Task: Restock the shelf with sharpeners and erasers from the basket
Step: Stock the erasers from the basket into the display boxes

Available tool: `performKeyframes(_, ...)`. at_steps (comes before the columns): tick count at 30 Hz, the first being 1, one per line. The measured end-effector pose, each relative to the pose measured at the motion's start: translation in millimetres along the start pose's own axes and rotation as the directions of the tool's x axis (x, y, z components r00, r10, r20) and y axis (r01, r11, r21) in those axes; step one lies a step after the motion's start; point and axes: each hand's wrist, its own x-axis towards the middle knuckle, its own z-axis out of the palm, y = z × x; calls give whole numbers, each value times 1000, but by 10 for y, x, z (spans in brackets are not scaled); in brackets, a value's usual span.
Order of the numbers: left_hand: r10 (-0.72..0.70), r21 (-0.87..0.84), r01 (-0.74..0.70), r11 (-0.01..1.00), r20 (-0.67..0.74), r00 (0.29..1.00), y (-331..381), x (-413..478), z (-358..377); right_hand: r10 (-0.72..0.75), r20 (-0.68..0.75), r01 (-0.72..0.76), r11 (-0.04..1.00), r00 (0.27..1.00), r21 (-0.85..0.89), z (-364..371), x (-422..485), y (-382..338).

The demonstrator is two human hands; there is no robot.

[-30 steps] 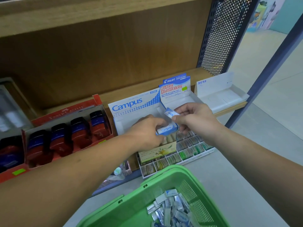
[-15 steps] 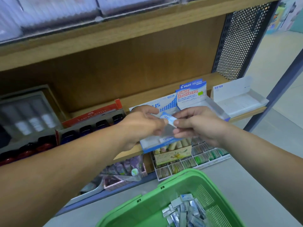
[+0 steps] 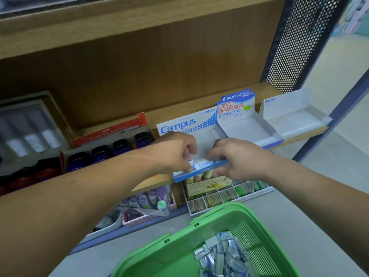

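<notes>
Left hand (image 3: 173, 152) and right hand (image 3: 237, 158) reach out over the green basket (image 3: 159, 254), where a pile of erasers (image 3: 223, 254) lies. The left hand pinches one small eraser (image 3: 190, 164) at the front left corner of the Campus box (image 3: 203, 144) on the shelf (image 3: 153, 182). The right hand grips the box's front edge. Sharpeners (image 3: 99, 154) sit to its left and a Pilot box (image 3: 249, 126) to its right.

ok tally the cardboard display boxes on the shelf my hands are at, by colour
red: 1, the Faber-Castell box
blue and white: 2, the Campus box and the Pilot box
plain white: 1, the white box at the right end
total: 4
The blurred grey tray at far left is not counted.
</notes>
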Motion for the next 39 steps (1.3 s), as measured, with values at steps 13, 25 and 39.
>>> performKeyframes(13,39,-41,-36,998,68,997,-7,-31,10,1,-86,-3,1000,996,-22,123,63,-33)
performKeyframes(25,154,-37,-153,988,21,988,511,-683,378,16,-277,-35,997,961,-62,410,-810,-262)
performKeyframes(39,-331,-336,423,842,298,895,-178,-1089,3172,494,488,-607,789,720,97,2402,-1343,-406)
